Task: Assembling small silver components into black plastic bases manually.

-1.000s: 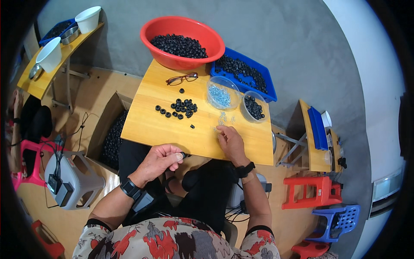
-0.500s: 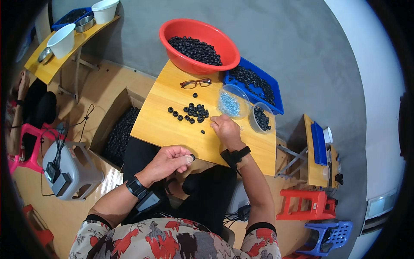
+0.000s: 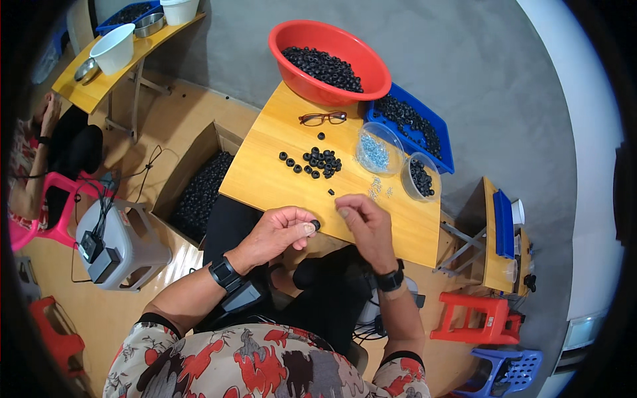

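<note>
My left hand (image 3: 275, 233) pinches a small black round part (image 3: 315, 225) between thumb and forefinger, just off the table's near edge. To its right, my right hand (image 3: 368, 229) is closed with fingers curled toward the thumb; anything in its fingertips is too small to make out. A loose group of black round parts (image 3: 322, 161) lies on the yellow table (image 3: 265, 176) beyond my hands. One smaller black piece (image 3: 331, 192) sits close to my right fingertips. Tiny silvery pieces (image 3: 375, 188) are scattered beside a clear tub (image 3: 397, 147) of small blue-silver pieces (image 3: 373, 154).
Another clear tub (image 3: 424, 192) holds black parts. Behind stand a red basin (image 3: 381, 83) and a blue tray (image 3: 448, 159), both with black parts. Glasses (image 3: 322, 119) lie on the table. A carton (image 3: 166, 199) of black parts is at left; another person (image 3: 33, 159) sits far left.
My right hand has come back from the scattered silvery pieces toward my left hand, uncovering them. My left hand still pinches the black part. The whole view has shifted slightly.
</note>
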Available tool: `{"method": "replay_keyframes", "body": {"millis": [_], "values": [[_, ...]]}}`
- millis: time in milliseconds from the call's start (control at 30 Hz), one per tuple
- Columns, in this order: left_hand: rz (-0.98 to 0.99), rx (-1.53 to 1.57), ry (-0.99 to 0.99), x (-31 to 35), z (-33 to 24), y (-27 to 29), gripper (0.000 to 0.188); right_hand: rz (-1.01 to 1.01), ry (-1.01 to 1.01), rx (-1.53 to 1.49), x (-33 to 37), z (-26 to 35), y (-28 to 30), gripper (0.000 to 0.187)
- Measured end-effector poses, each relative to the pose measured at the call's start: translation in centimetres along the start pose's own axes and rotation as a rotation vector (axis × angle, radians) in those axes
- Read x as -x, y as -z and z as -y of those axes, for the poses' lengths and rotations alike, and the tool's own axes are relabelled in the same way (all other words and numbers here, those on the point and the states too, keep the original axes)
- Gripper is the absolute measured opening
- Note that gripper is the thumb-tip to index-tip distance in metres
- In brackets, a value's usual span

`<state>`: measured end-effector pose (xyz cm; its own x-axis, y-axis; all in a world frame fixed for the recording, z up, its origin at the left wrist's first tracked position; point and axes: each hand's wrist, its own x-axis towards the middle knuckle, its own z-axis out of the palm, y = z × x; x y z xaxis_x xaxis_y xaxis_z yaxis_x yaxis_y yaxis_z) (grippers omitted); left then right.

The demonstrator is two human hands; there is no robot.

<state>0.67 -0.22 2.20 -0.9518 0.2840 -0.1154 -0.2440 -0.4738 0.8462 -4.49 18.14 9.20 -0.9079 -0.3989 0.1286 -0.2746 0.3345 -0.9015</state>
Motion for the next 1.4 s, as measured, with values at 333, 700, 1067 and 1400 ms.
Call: {"method": "replay_keyframes", "body": {"millis": [333, 700, 1067, 1400], "values": [[0.058, 0.008, -0.059, 0.1, 0.3, -0.3, 0.016, -0.023, 0.137, -0.064, 2.3, -0.7, -2.4, 0.011], [0.080, -0.034, -0.048, 0.1, 0.3, -0.2, 0.020, -0.059, 0.126, -0.059, 2.2, -0.9, -2.5, 0.011], [0.081, -0.033, -0.054, 0.6, 0.3, -0.4, 0.019, -0.099, 0.105, -0.077, 3.2, -1.2, -3.0, 0.010], [0.042, -0.001, -0.021, 0.1, 0.1, -0.4, 0.018, -0.083, 0.275, 0.082, 2.6, -1.2, -2.7, 0.014]]}}
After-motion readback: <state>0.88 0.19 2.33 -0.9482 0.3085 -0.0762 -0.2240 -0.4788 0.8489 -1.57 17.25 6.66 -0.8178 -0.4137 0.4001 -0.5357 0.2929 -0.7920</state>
